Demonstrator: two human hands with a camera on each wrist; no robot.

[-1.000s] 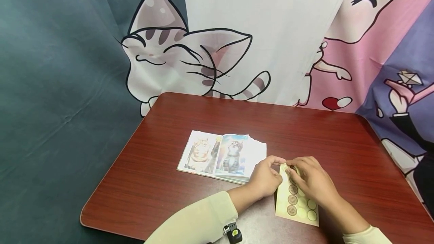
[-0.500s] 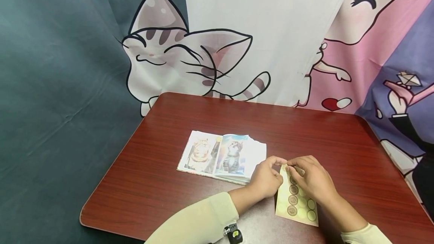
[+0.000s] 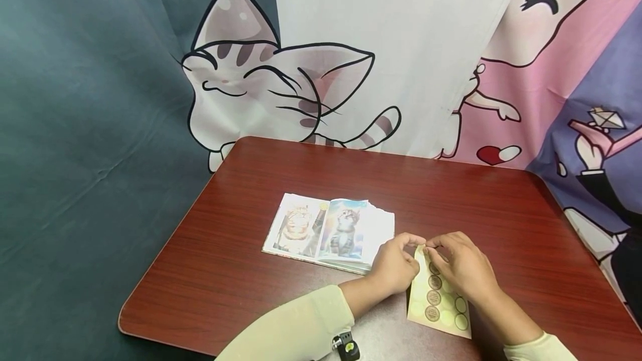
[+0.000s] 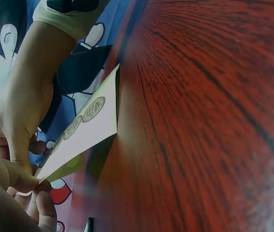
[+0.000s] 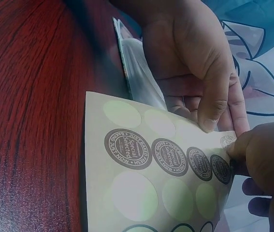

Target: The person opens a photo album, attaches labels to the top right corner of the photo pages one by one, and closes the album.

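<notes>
A pale yellow sheet of round stickers (image 3: 441, 304) stands tilted over the table, its lower edge at or near the surface. Some circles carry dark brown print; others are plain pale or outlined rounds. My left hand (image 3: 393, 265) pinches the sheet near its far left corner, with the thumb (image 5: 209, 113) on the printed face. At the far end of the sheet, my right hand (image 3: 466, 267) pinches a small printed round sticker (image 5: 227, 140) by the corner. Whether that sticker is lifted from the backing is hidden by the fingertips.
Left of the hands, an open photo album (image 3: 377, 233) with cat pictures lies on the reddish-brown table (image 3: 225, 272). Behind the table hangs a cloth backdrop (image 3: 411, 27) printed with cartoon figures.
Both hands and the sheet have shifted only very slightly to the right and nearer. Their grips look the same, and the album has stayed in place.
</notes>
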